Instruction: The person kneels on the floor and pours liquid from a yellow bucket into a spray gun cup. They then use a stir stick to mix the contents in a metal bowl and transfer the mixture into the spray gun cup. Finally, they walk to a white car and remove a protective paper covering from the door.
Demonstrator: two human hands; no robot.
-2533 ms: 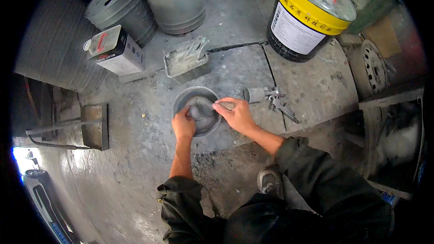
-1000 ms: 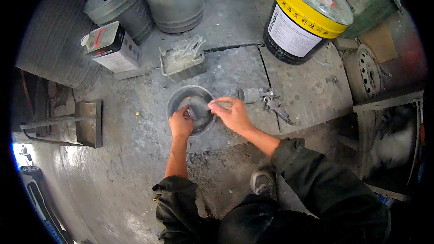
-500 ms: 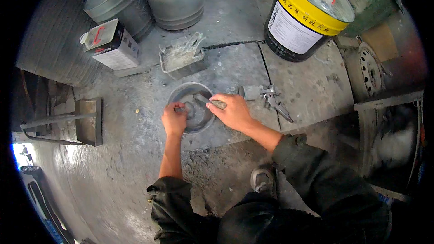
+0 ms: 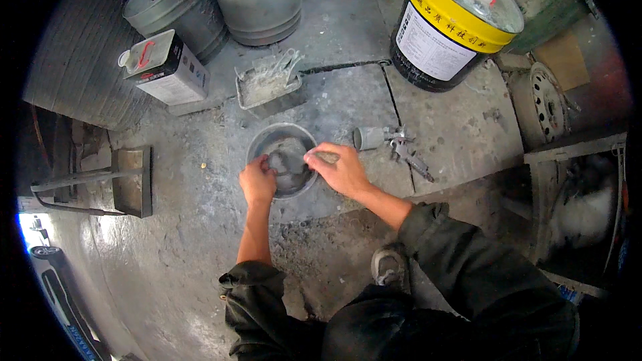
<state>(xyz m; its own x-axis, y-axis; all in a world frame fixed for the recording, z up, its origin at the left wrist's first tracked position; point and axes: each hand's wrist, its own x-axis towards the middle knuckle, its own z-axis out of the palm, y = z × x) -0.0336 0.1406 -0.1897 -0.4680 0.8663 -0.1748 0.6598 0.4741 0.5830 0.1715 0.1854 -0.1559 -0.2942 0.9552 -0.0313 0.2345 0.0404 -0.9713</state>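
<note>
A round grey metal basin [image 4: 283, 128] stands on the floor slabs before me, with grey sludge-like material inside. My left hand [image 4: 257, 180] is closed over its left rim, fingertips reaching inside. My right hand [image 4: 340, 169], at the right rim, grips a short wooden-handled tool [image 4: 326, 157]. The tool's head is down in the basin and smeared, so I cannot tell whether it is a brush or a scraper. Just right of the right hand, a spray gun [image 4: 409, 153] lies on its side with its grey cup toward the basin.
Behind the basin sits a rectangular grey tub [image 4: 267, 101] holding brushes or sticks. Farther back are a square can [image 4: 175, 75], grey drums [image 4: 254, 0] and a black-and-yellow pail [image 4: 435, 43]. A wheel rim [image 4: 540, 102] stands right; a metal tray [image 4: 132, 184] lies left.
The tool's head has shifted within the basin and is now less distinct. My right hand has moved slightly left and down; my left hand stays at the rim.
</note>
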